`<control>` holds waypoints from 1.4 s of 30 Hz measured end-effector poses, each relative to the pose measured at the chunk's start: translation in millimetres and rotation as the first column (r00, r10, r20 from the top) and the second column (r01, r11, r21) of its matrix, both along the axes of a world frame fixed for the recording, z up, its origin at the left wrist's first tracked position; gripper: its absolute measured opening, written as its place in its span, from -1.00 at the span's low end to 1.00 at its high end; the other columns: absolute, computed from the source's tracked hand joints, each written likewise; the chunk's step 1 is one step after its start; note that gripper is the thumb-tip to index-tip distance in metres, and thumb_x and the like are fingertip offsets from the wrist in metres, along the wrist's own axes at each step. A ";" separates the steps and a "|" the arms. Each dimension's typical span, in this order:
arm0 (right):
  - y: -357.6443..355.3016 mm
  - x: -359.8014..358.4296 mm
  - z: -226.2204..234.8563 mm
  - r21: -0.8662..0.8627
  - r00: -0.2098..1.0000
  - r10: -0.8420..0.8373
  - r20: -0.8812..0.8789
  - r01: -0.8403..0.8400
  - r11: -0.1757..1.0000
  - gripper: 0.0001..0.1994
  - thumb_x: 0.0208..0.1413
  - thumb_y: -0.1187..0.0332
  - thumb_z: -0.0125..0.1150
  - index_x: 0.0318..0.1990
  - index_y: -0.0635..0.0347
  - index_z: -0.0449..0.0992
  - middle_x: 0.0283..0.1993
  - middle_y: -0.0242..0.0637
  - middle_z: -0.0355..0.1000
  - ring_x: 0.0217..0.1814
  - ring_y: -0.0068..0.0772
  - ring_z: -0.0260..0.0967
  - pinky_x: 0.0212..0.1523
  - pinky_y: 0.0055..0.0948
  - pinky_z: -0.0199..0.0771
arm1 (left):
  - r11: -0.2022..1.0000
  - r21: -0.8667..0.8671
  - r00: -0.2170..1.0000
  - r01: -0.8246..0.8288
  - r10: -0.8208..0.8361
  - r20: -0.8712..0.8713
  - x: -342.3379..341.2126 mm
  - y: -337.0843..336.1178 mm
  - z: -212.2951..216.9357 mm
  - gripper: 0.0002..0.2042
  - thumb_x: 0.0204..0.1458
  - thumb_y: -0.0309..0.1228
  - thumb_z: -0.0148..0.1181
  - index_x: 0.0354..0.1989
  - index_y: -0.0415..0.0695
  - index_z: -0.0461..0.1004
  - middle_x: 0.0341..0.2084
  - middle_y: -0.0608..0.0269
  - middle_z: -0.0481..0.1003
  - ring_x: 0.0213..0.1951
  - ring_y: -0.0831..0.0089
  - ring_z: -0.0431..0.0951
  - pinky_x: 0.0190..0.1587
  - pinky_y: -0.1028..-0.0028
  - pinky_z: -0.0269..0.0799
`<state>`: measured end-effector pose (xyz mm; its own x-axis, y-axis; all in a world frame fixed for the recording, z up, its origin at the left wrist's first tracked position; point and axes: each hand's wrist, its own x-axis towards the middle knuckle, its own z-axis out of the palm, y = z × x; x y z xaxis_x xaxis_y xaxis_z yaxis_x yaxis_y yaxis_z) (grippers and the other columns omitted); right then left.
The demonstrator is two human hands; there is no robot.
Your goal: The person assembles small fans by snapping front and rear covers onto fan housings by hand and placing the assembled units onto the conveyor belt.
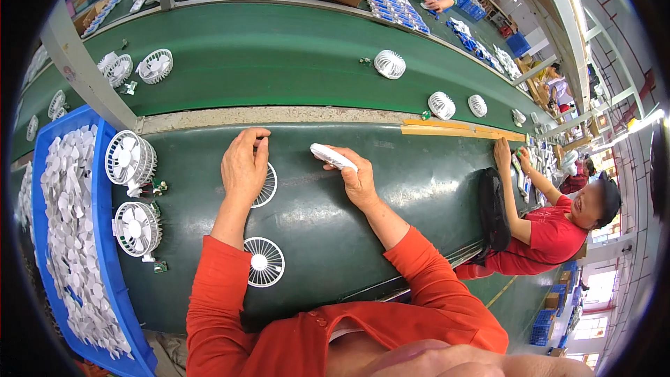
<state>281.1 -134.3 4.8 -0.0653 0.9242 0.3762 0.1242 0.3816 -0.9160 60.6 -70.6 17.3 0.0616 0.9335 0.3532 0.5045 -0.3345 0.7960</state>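
Observation:
My right hand (359, 183) is closed round a white oblong plastic part (333, 156), held above the green work surface with one end sticking out to the left. To its left, my left hand (244, 166) has its fingers bent and its thumb apart, with nothing visible in it. Partly behind that hand lies a round white fan grille (266, 187). A second white grille (264, 262) lies flat nearer to me, beside my left forearm. At the left of the surface are two white fan heads, one farther (130, 160) and one nearer (137, 229), with small green circuit boards beside them.
A blue crate (105, 237) full of small white pieces stands at the far left. Beyond a ledge runs a green conveyor belt (265, 49) carrying fan heads. On the right, a person in red (541, 237) works beside a black bag (495, 209); another person stands across the belt.

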 end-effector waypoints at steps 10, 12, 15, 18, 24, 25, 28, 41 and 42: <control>-8.0 2.4 3.7 -0.214 0.950 -0.292 0.107 0.309 0.927 -0.75 0.08 0.38 0.23 -0.15 0.38 0.50 -0.25 -0.29 0.54 -0.24 -0.61 0.42 -0.18 -0.55 0.43 | 0.999 0.033 1.000 0.012 -0.012 -0.008 0.2 3.4 2.2 -0.90 0.04 -0.46 0.09 -0.28 -0.10 0.48 -0.45 0.19 0.49 -0.34 0.22 0.51 -0.27 0.27 0.40; -10.1 3.1 5.0 -0.238 0.950 -0.296 0.099 0.311 0.920 -0.75 0.07 0.40 0.24 -0.15 0.38 0.51 -0.26 -0.30 0.55 -0.24 -0.61 0.43 -0.18 -0.55 0.43 | 0.999 0.030 1.000 0.014 -0.013 -0.010 0.7 2.0 3.5 -0.90 0.04 -0.46 0.08 -0.29 -0.11 0.47 -0.44 0.19 0.50 -0.33 0.19 0.50 -0.27 0.26 0.40; -14.9 4.0 7.7 -0.284 0.954 -0.284 0.098 0.300 0.911 -0.75 0.05 0.39 0.24 -0.15 0.37 0.51 -0.25 -0.30 0.55 -0.24 -0.61 0.43 -0.18 -0.55 0.44 | 0.999 0.031 1.000 0.019 -0.019 -0.011 -0.2 0.1 1.7 -0.90 0.03 -0.46 0.08 -0.29 -0.11 0.48 -0.43 0.17 0.50 -0.32 0.17 0.50 -0.28 0.25 0.40; -17.4 4.0 13.1 -0.245 0.944 -0.287 0.159 0.320 0.915 -0.75 0.03 0.40 0.24 -0.15 0.36 0.51 -0.25 -0.30 0.55 -0.24 -0.60 0.43 -0.18 -0.54 0.44 | 0.999 0.038 1.000 0.019 -0.018 -0.011 0.4 -1.5 1.4 -0.90 0.03 -0.45 0.09 -0.29 -0.11 0.48 -0.42 0.16 0.50 -0.31 0.16 0.50 -0.26 0.25 0.41; -11.0 11.6 -1.4 -0.265 0.954 -0.299 0.012 0.291 0.919 -0.72 0.04 0.40 0.25 -0.11 0.38 0.47 -0.22 -0.26 0.53 -0.24 -0.58 0.44 -0.18 -0.53 0.47 | 0.997 0.072 0.999 0.036 -0.034 -0.031 1.4 -0.7 1.6 -0.91 0.04 -0.45 0.07 -0.30 -0.12 0.47 -0.38 0.18 0.51 -0.27 0.16 0.50 -0.23 0.24 0.41; -8.5 7.0 2.4 -0.284 0.957 -0.291 -0.004 0.278 0.917 -0.74 0.05 0.40 0.24 -0.14 0.38 0.47 -0.24 -0.28 0.52 -0.25 -0.58 0.44 -0.19 -0.52 0.48 | 0.997 0.072 0.999 0.026 -0.023 -0.041 -1.2 -1.5 -0.3 -0.91 0.03 -0.45 0.08 -0.30 -0.11 0.47 -0.38 0.19 0.51 -0.27 0.16 0.50 -0.23 0.24 0.41; -7.3 -0.2 5.3 -0.162 0.947 -0.291 0.136 0.311 0.937 -0.73 0.00 0.40 0.27 -0.15 0.33 0.47 -0.28 -0.31 0.50 -0.26 -0.56 0.44 -0.20 -0.52 0.46 | 0.998 0.063 0.998 0.009 -0.005 -0.058 -6.3 -1.5 -7.5 -0.90 0.04 -0.42 0.07 -0.30 -0.10 0.48 -0.38 0.20 0.51 -0.26 0.15 0.50 -0.24 0.23 0.41; 7.4 10.8 3.9 0.371 0.576 -0.457 0.678 0.269 0.889 -0.52 0.03 0.33 0.20 0.15 0.11 0.34 0.23 -0.02 0.21 0.24 0.03 0.15 0.21 -0.13 0.14 | 0.992 0.123 0.998 0.035 -0.030 -0.047 -0.1 0.9 -7.2 -0.87 0.04 -0.39 0.09 -0.30 -0.14 0.51 -0.41 0.14 0.55 -0.29 0.21 0.56 -0.24 0.30 0.45; 5.1 4.9 3.0 0.342 0.492 -0.411 0.768 0.227 0.912 -0.48 0.00 0.25 0.25 0.16 0.07 0.34 0.27 -0.01 0.16 0.27 0.04 0.11 0.23 -0.08 0.10 | 0.996 0.048 0.993 0.069 -0.073 0.093 -2.5 2.4 -7.2 -0.85 0.05 -0.38 0.09 -0.28 -0.16 0.52 -0.39 0.13 0.56 -0.28 0.25 0.57 -0.22 0.33 0.45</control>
<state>286.0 -129.2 7.8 -0.1382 0.8718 0.4701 0.9177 0.2912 -0.2703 58.1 -68.2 10.1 0.0915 0.9112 0.4017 0.4009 -0.4029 0.8228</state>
